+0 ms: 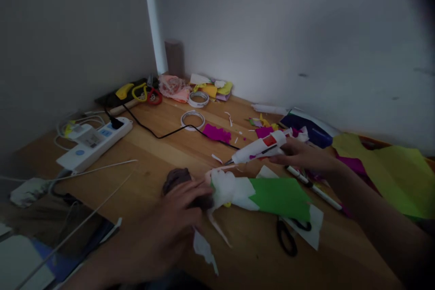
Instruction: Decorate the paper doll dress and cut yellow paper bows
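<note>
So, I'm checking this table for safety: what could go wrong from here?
The right hand aims the glue gun with its nozzle close to the left hand on the figure; if hot, it might burn. The black cord, trailing across the table, could snag. The scissors, partly hidden by the figure, might get dragged if it shifts.

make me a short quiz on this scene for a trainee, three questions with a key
1. Which bare hand holds the white plastic glue gun with a red patch? a) left b) right c) both
2. True or false: a black plug sits in the long white plastic power strip.
3. Fill in the colour: the flat, flared ____ sheet partly covers the black-handled scissors.

Key: 1 b, the right hand; 2 true; 3 green.
</note>
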The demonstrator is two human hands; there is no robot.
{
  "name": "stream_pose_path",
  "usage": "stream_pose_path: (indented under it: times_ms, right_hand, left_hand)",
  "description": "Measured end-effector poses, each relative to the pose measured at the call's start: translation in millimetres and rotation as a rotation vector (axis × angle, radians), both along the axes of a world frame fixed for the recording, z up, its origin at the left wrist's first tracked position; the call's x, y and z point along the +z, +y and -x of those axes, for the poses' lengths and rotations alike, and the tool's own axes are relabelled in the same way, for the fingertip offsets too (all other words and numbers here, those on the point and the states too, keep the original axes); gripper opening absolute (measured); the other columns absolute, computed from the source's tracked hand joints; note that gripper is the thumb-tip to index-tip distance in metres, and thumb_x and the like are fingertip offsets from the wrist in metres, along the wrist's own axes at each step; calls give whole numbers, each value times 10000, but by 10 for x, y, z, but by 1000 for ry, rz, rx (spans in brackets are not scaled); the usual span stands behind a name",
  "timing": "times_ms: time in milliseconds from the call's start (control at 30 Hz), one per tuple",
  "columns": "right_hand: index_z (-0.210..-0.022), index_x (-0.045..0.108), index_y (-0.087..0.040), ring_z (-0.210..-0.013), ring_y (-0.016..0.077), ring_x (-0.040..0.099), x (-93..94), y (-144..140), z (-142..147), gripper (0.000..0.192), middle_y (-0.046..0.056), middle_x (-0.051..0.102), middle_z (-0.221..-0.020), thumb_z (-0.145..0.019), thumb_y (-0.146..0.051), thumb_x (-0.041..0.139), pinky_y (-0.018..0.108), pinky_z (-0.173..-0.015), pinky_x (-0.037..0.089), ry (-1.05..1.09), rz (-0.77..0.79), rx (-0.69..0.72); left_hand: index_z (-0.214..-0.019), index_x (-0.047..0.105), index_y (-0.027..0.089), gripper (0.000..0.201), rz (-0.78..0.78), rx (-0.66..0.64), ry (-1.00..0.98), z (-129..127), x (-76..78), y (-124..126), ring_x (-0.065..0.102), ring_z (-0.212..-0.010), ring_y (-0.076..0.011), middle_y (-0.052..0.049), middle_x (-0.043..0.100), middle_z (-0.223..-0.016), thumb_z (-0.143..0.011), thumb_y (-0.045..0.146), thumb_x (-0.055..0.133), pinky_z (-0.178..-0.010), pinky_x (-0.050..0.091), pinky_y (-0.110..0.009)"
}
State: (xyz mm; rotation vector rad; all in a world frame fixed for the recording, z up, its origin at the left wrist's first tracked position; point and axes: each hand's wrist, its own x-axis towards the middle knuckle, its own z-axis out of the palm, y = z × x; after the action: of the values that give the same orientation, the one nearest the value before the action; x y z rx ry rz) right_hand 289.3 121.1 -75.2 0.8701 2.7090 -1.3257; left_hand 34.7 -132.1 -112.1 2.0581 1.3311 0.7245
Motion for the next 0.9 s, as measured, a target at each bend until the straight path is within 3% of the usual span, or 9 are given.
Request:
stream_pose_path:
  times_ms: [100, 200, 267, 333, 400, 533, 700, 800, 900]
  right_hand:
    - [-874, 689, -169, -730, 193, 554, -14, -23, 23, 329, 34, 655, -797, -792, -484, 643, 276, -658, 441, -32, -11, 9]
    - [-873, 684, -167, -713, 191, 552, -35, -37, 16, 343, 35, 651, -789, -808, -497, 618, 275, -653, 445, -42, 0, 18]
    - [-904, 693, -174, -745, 198, 572, -48, -44, 6, 341, 38, 666, -831, -816, -492, 610, 274, -678, 457, -42, 19, 39]
    - [-961, 693, -182, -781, 204, 590, -62, -52, -7, 334, 41, 678, -882, -828, -475, 603, 274, -704, 468, -47, 33, 58]
    - [-1023, 680, -184, -809, 209, 603, -71, -68, -25, 343, 45, 682, -913, -845, -463, 590, 278, -726, 477, -55, 37, 70]
    - [-1026, 685, -168, -806, 214, 617, -59, -130, -51, 350, 52, 690, -902, -838, -451, 602, 277, -700, 485, -92, 15, 90]
    - [-998, 695, -169, -690, 195, 581, 3, -205, -24, 346, 46, 675, -820, -829, -457, 602, 269, -590, 451, -141, -56, 63]
    - [-1022, 675, -202, -720, 206, 583, 60, -229, 17, 341, 42, 672, -861, -843, -475, 581, 281, -611, 450, -134, -78, 84]
    - [-980, 653, -216, -780, 216, 586, 128, -250, 53, 302, 48, 659, -915, -864, -478, 558, 302, -676, 455, -159, -143, 138]
  left_hand:
    - [-924, 568, 217, 333, -43, -25, 157, -54, -69, -27, 335, -1366, -278, -82, 450, -1423, -712, -10, 448, -1135, 200, -574]
    - [-916, 570, 226, 266, -34, -58, 215, 25, -116, -10, 566, -1111, -229, -56, 612, -1142, -766, 37, 457, -1149, 154, -559]
    - [-883, 564, 227, 216, -5, -90, 221, 81, -132, -7, 622, -922, -193, -7, 631, -906, -790, 68, 451, -1160, 150, -530]
    - [-861, 556, 226, 209, -14, -115, 222, 108, -149, -11, 623, -937, -200, 3, 625, -838, -776, 71, 446, -1167, 147, -513]
    - [-868, 554, 217, 223, -81, -130, 244, 103, -179, -19, 570, -1114, -236, -44, 648, -1013, -733, 65, 462, -1161, 195, -488]
    - [-891, 542, 178, 279, -209, -149, 270, 33, -275, -23, 442, -1303, -259, -144, 508, -1380, -655, 45, 478, -1097, 334, -392]
    - [-945, 522, 197, 358, -216, -226, 147, -41, -400, 6, 543, -1208, -210, -65, 509, -1401, -640, 31, 434, -1098, 299, -385]
    - [-958, 525, 200, 379, -177, -255, 185, -61, -490, -5, 602, -1090, -235, -63, 460, -1441, -619, 49, 451, -1025, 345, -411]
    - [-944, 531, 209, 358, -165, -243, 204, -69, -577, -41, 628, -954, -219, -64, 499, -1411, -629, 52, 465, -915, 401, -391]
